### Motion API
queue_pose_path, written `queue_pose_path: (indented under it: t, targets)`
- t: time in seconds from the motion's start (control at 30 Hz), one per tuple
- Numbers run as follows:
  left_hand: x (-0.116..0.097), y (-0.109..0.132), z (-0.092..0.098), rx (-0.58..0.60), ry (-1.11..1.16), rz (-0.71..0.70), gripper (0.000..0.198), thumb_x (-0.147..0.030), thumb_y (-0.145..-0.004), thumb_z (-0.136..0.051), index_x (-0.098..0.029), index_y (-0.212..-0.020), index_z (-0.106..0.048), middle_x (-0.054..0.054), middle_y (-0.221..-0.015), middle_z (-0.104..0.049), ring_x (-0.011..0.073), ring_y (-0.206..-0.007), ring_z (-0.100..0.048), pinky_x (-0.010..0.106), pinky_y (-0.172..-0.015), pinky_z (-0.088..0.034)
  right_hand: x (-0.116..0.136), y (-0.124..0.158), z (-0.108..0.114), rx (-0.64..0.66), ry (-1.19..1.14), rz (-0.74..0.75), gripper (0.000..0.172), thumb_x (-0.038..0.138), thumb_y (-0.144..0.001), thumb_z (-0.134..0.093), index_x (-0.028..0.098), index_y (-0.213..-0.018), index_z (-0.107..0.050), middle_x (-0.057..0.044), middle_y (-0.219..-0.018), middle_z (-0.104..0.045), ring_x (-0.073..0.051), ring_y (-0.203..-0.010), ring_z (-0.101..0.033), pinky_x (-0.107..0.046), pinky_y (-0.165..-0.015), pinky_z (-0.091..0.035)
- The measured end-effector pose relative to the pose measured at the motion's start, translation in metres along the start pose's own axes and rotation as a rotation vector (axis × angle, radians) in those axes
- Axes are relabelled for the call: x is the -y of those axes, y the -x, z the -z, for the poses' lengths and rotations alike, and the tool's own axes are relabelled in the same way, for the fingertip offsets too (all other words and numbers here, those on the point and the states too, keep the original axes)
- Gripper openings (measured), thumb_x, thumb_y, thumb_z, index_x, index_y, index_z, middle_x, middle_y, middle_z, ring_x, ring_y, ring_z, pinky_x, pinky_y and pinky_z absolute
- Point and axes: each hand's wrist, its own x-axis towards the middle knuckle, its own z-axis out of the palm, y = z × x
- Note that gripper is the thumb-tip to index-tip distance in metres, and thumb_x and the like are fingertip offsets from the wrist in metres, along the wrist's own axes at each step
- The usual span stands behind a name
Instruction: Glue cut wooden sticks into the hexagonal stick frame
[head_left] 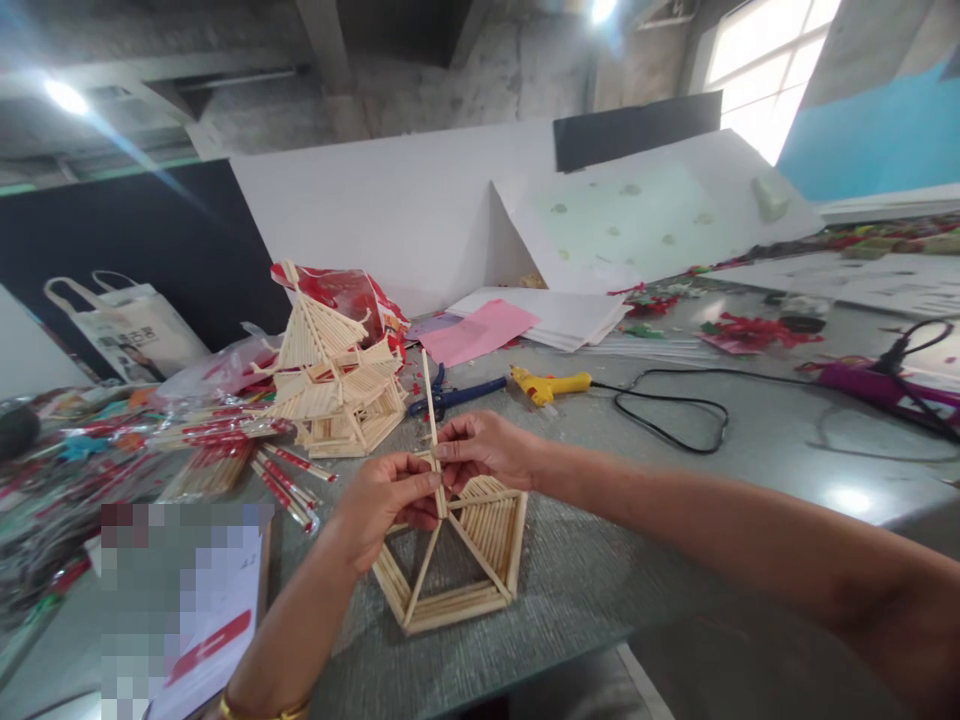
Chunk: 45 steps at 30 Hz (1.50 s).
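A thin wooden stick [428, 390] stands nearly upright between my two hands. My left hand [390, 495] pinches its lower part, and my right hand [480, 450] grips it slightly higher, from the right side. Right below them a hexagonal frame of wooden sticks [457, 608] lies on the table, with spokes meeting at its centre. One section at its right is filled with close-laid sticks. Part of the frame's far side is hidden by my hands. Behind my left hand stands a tiered stick pavilion [330, 375] with a pointed roof.
A yellow glue gun [551, 386] with a black cord and a dark blue cutter-like tool [469, 392] lie beyond my hands. Packs of sticks [217, 430] are heaped at left. Pink paper [476, 330] and white sheets lie at the back. The table edge [555, 655] runs close in front.
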Motion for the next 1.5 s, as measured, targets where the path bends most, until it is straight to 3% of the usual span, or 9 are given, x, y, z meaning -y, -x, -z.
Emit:
queue_pose_path:
  t: [0.3, 0.83, 1.1, 1.2, 1.27, 1.3, 1.4, 1.5]
  targets:
    - [-0.003, 0.002, -0.001, -0.029, -0.009, -0.001, 0.027, -0.030, -0.063, -0.072, -0.013, -0.073, -0.054, -0.001, -0.057, -0.061, 0.0088, -0.048, -0.057, 0.021, -0.050, -0.049, 0.002, 0.002, -0.001, 0.051, 0.008, -0.007, 0.032, 0.034, -0.064, -0.074, 0.010, -0.073, -0.057, -0.003, -0.058, -0.063, -0.010, -0.050, -0.061, -0.022, -0.053, -0.052]
    - [-0.002, 0.003, 0.001, -0.014, -0.015, 0.013, 0.027, -0.031, -0.063, -0.071, -0.013, -0.074, -0.054, 0.000, -0.060, -0.062, 0.0088, -0.051, -0.057, 0.020, -0.050, -0.048, 0.001, 0.000, 0.001, 0.057, 0.006, -0.013, 0.035, 0.035, -0.061, -0.076, 0.009, -0.074, -0.056, -0.003, -0.058, -0.064, -0.011, -0.049, -0.061, -0.022, -0.051, -0.053]
    - [0.000, 0.002, 0.000, -0.004, -0.056, -0.015, 0.024, -0.029, -0.062, -0.069, -0.015, -0.071, -0.052, -0.002, -0.057, -0.059, 0.0088, -0.049, -0.055, 0.021, -0.049, -0.047, 0.001, 0.000, 0.002, 0.067, 0.099, -0.022, 0.027, 0.032, -0.070, -0.068, 0.011, -0.078, -0.052, -0.002, -0.062, -0.062, -0.011, -0.052, -0.060, -0.025, -0.052, -0.052]
    - [0.001, 0.002, 0.002, -0.010, -0.115, -0.030, 0.022, -0.028, -0.062, -0.067, -0.015, -0.070, -0.052, -0.001, -0.057, -0.059, 0.0088, -0.047, -0.053, 0.021, -0.046, -0.046, 0.006, 0.001, 0.006, -0.132, 0.401, 0.157, 0.017, 0.027, -0.077, -0.058, 0.014, -0.083, -0.050, -0.002, -0.069, -0.060, -0.011, -0.051, -0.058, -0.026, -0.051, -0.050]
    - [0.000, 0.002, 0.003, 0.005, -0.159, -0.044, 0.020, -0.028, -0.062, -0.065, -0.015, -0.070, -0.052, 0.000, -0.059, -0.060, 0.0094, -0.047, -0.053, 0.022, -0.045, -0.045, 0.013, 0.003, 0.011, -0.309, 0.786, 0.448, 0.012, 0.019, -0.077, -0.053, 0.014, -0.089, -0.051, -0.005, -0.081, -0.060, -0.012, -0.062, -0.058, -0.029, -0.060, -0.049]
    - [0.000, 0.003, 0.004, 0.019, -0.172, -0.053, 0.020, -0.028, -0.062, -0.064, -0.015, -0.069, -0.051, 0.000, -0.059, -0.061, 0.0096, -0.048, -0.054, 0.022, -0.045, -0.045, 0.017, 0.005, 0.013, -0.331, 1.003, 0.607, 0.015, 0.015, -0.076, -0.051, 0.015, -0.091, -0.052, -0.007, -0.089, -0.060, -0.014, -0.072, -0.058, -0.032, -0.068, -0.048]
    - [-0.003, 0.006, 0.005, 0.059, -0.191, -0.073, 0.018, -0.028, -0.064, -0.063, -0.016, -0.068, -0.050, 0.000, -0.059, -0.061, 0.0090, -0.047, -0.053, 0.021, -0.044, -0.044, 0.029, 0.013, 0.017, -0.122, 1.521, 0.931, 0.025, 0.008, -0.075, -0.047, 0.016, -0.096, -0.057, -0.008, -0.104, -0.059, -0.019, -0.101, -0.049, -0.038, -0.088, -0.036]
    - [-0.007, 0.009, 0.005, 0.095, -0.233, -0.076, 0.017, -0.028, -0.065, -0.063, -0.017, -0.066, -0.050, -0.001, -0.056, -0.061, 0.0090, -0.045, -0.051, 0.021, -0.044, -0.042, 0.037, 0.019, 0.016, 0.068, 1.724, 0.996, 0.020, 0.015, -0.082, -0.046, 0.016, -0.097, -0.060, -0.007, -0.100, -0.060, -0.019, -0.103, -0.045, -0.039, -0.091, -0.030]
